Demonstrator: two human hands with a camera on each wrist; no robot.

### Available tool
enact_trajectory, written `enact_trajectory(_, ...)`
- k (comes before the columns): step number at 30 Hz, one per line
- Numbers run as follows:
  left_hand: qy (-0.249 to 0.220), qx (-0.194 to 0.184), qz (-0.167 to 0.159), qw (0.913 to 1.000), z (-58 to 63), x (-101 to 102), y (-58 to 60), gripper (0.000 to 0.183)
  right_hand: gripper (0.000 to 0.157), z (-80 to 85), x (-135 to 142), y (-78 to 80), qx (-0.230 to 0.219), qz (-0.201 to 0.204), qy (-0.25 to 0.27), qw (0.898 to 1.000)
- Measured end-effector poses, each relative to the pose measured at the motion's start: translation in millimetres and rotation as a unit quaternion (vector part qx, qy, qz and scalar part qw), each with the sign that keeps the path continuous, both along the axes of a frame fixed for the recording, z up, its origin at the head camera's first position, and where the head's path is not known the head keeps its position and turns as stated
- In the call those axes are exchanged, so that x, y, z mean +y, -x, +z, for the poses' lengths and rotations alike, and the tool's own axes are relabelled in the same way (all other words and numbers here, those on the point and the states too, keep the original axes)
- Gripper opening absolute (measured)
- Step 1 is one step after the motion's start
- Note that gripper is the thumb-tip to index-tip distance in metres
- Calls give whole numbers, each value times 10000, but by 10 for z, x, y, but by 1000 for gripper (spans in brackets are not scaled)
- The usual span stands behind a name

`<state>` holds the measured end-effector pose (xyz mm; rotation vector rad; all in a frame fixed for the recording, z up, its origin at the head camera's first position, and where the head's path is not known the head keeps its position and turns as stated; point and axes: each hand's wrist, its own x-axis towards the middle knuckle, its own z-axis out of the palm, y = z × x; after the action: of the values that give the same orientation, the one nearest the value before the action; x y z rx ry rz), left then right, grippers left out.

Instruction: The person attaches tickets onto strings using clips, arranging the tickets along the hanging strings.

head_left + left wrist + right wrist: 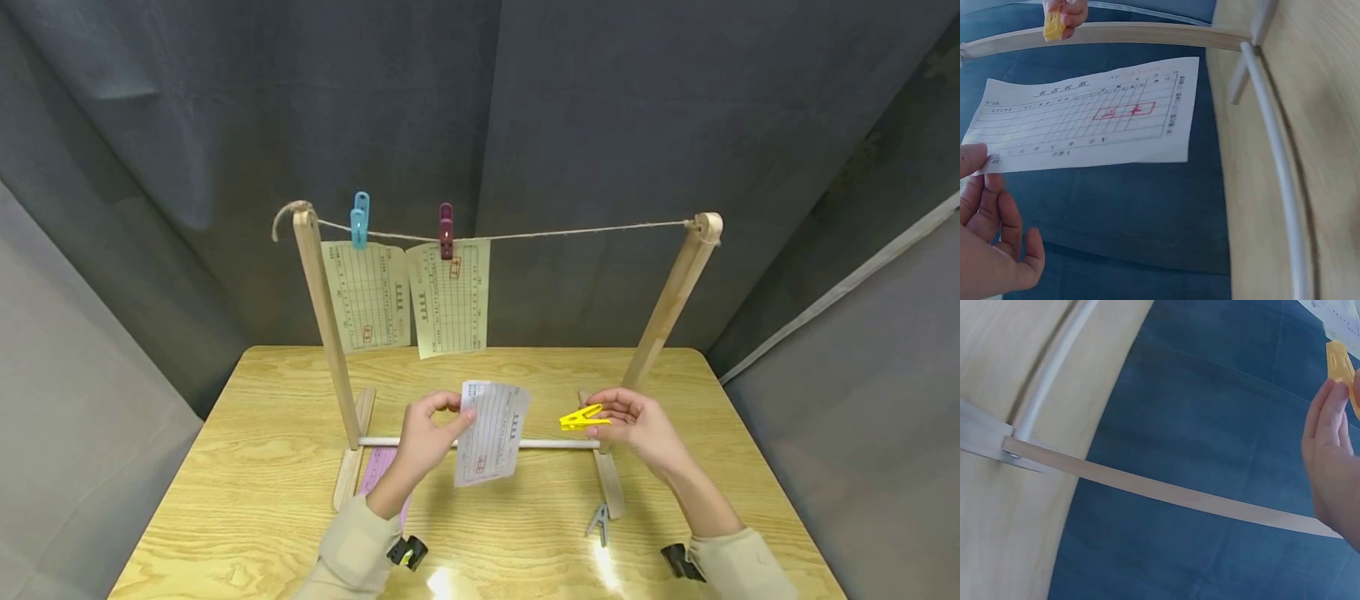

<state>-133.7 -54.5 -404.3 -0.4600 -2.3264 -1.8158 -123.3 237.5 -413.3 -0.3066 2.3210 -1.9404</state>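
My left hand [429,435] pinches a white printed slip [491,433] by its upper left edge, between thumb and fingers, in front of the wooden rack. The slip's ruled lines and red stamp show in the left wrist view. To the right, my right hand [637,425] holds a yellow clothespin [583,417] between thumb and fingers, its nose pointing left towards the slip. Above and behind, two pale yellow slips hang from the twine [570,232]: one slip [367,296] under a blue clothespin [360,221], the other [450,300] under a dark red clothespin [446,232].
The rack's left post [327,333] and right post [667,308] carry the twine, and a white rod [558,443] joins their feet. A pink slip [377,468] lies on the table [247,500], partly behind my left arm. A grey clothespin [598,522] lies near the right foot.
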Motion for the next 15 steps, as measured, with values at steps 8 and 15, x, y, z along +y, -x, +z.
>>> enact_trajectory(8,-320,245,97,9991,174,36,25,8,41,223,13,-25,456,413,602,9963)
enact_trajectory(15,-514,505,81,9974,267,83,127,8,36,444,34,-22,728,355,408,9959)
